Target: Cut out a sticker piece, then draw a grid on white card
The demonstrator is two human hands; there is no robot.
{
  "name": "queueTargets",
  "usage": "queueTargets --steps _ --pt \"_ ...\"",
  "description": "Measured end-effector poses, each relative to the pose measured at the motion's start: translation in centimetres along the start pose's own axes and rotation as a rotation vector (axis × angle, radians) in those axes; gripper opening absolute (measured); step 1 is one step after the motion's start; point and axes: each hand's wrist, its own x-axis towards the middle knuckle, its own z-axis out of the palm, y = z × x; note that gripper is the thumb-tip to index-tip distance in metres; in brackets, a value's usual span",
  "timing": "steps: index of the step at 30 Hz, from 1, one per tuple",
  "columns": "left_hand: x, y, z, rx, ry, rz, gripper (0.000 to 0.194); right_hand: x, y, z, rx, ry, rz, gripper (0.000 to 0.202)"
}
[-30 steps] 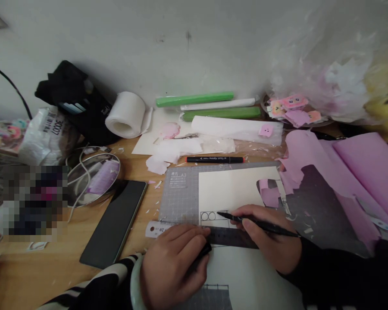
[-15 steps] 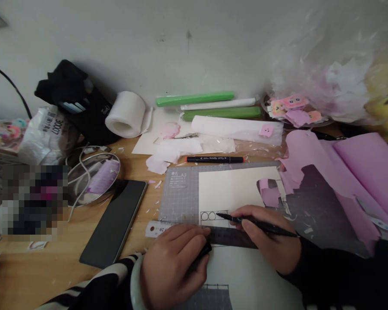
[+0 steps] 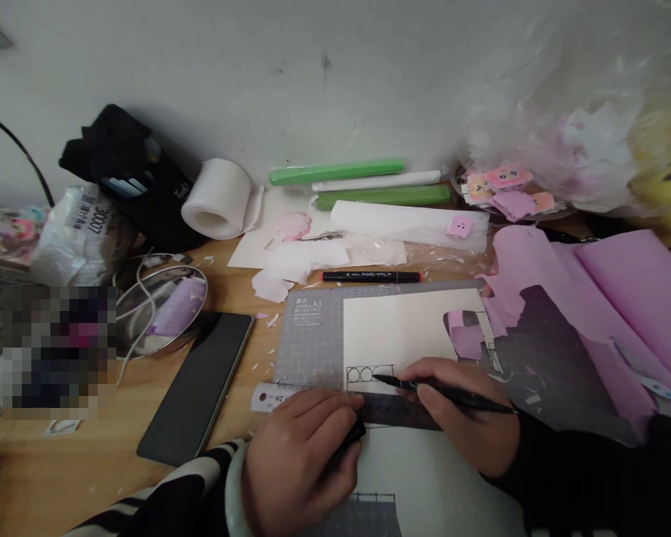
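My right hand (image 3: 461, 410) is closed around a slim black pen (image 3: 425, 389). Its tip touches the cream paper (image 3: 402, 324), inside a small ruled box holding a row of inked circles. My left hand (image 3: 307, 451) is closed, its fingertips resting on a ruler (image 3: 268, 397) that lies across the sheet just below the box. Between its thumb and fingers sits a black pen cap (image 3: 347, 441), mostly covered. The paper has cut-out openings and lies on a grey cutting mat (image 3: 307, 350).
A phone (image 3: 198, 388) and a metal bowl (image 3: 204, 306) lie left. Behind the mat are a black marker (image 3: 372, 277), a toilet paper roll (image 3: 218, 198) and wrapped green rolls (image 3: 383, 196). Pink paper (image 3: 553, 276) and scissors (image 3: 663, 388) are at right.
The pen tip has moved slightly down, from the top line of the box to the side of the third circle, where more of the curve is inked. My left hand has stayed still.
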Motion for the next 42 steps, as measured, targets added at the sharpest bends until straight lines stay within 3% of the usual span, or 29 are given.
queueTargets --steps 11,42 --pt "0.17 0.09 -0.31 0.005 -0.013 0.015 0.016 -0.18 -0.14 -0.26 -0.008 -0.057 0.069 0.019" --pt "0.32 0.08 -0.30 0.018 -0.008 0.013 0.017 0.16 -0.39 -0.68 0.053 0.004 0.120 0.018"
